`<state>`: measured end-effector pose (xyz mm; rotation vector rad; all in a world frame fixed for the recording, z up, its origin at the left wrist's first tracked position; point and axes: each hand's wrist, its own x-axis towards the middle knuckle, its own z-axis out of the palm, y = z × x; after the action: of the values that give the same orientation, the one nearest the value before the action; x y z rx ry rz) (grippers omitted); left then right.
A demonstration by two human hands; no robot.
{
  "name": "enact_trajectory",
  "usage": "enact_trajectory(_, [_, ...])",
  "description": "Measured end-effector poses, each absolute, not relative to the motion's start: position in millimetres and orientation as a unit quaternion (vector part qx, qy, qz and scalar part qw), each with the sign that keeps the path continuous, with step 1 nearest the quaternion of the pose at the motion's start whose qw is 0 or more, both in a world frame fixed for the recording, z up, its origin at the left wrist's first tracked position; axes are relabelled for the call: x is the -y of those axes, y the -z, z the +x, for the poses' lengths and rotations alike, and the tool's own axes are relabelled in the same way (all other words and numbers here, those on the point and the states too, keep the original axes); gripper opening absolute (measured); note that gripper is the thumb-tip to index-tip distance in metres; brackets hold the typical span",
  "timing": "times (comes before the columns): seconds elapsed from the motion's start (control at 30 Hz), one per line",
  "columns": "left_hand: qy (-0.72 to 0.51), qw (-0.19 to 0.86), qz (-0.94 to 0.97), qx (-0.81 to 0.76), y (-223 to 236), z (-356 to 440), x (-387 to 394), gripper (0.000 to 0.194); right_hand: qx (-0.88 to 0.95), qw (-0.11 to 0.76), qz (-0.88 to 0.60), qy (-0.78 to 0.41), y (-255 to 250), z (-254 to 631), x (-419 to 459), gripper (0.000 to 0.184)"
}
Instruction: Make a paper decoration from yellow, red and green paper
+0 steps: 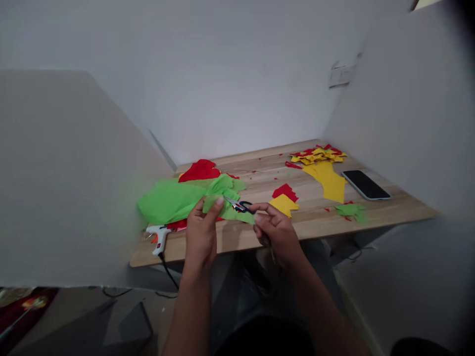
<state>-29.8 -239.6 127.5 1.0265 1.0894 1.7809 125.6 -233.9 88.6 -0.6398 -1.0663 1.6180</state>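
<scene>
Near the table's front edge, my left hand point(203, 222) pinches a strip of light green fabric or crepe paper point(239, 214) between thumb and fingers. A pair of small scissors point(240, 205) with dark blue handles is in my right hand point(276, 228), fingers closed at the handle loops. The blades point left toward my left thumb and lie against the green strip. The strip's right end reaches my right fingers. Behind my left hand a larger crumpled green sheet point(170, 200) spreads over the left of the table.
Red material point(198, 170) lies behind the green sheet, and a white glue gun point(160, 238) sits at the front left. Yellow pieces point(328, 180), a cut pile point(315, 155), green scraps point(352, 212) and a phone point(365, 185) are to the right. Walls enclose the wooden table point(256, 170).
</scene>
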Motion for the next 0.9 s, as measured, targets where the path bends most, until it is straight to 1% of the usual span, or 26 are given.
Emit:
enact_trajectory(0.07, [-0.711,0.383,0.408,-0.426,-129,-25,249,0.028,0.48,0.514,-0.286,-0.65,-94,136,245,0.03])
enact_trajectory(0.13, [-0.717,0.346,0.418,-0.438,-130,-21,258,0.028,0.532,0.489,-0.29,-0.627,-99,148,255,0.028])
enact_trajectory(0.23, [-0.716,0.282,0.443,-0.46,-133,-16,269,0.025,0.613,0.411,-0.257,-0.624,-106,165,266,0.037])
enact_trajectory(0.27, [-0.709,0.272,0.454,-0.466,-133,-15,273,0.025,0.629,0.399,-0.253,-0.618,-107,169,269,0.041])
enact_trajectory(0.33, [-0.684,0.277,0.479,-0.475,-133,-13,280,0.026,0.642,0.421,-0.251,-0.589,-108,172,271,0.047])
enact_trajectory(0.4, [-0.651,0.299,0.504,-0.483,-133,-9,287,0.027,0.643,0.472,-0.235,-0.555,-108,168,272,0.054])
enact_trajectory(0.47, [-0.624,0.321,0.523,-0.484,-132,-5,294,0.026,0.635,0.508,-0.206,-0.545,-107,160,274,0.061])
enact_trajectory(0.5, [-0.618,0.327,0.526,-0.484,-131,-3,297,0.025,0.623,0.523,-0.195,-0.548,-107,156,276,0.061])
enact_trajectory(0.53, [-0.618,0.33,0.525,-0.484,-130,-1,300,0.025,0.606,0.539,-0.19,-0.553,-107,152,279,0.056])
enact_trajectory(0.6, [-0.63,0.324,0.511,-0.487,-127,2,304,0.026,0.582,0.547,-0.185,-0.573,-108,151,285,0.036])
enact_trajectory(0.67, [-0.645,0.311,0.496,-0.491,-123,5,308,0.026,0.596,0.51,-0.173,-0.596,-108,156,292,0.019])
enact_trajectory(0.77, [-0.659,0.302,0.487,-0.488,-120,7,311,0.026,0.648,0.439,-0.157,-0.602,-109,169,299,0.018])
enact_trajectory(0.83, [-0.66,0.299,0.494,-0.481,-122,8,312,0.025,0.661,0.436,-0.151,-0.592,-111,175,301,0.018])
enact_trajectory(0.9, [-0.647,0.288,0.52,-0.477,-126,9,313,0.023,0.649,0.464,-0.151,-0.584,-116,177,302,0.016])
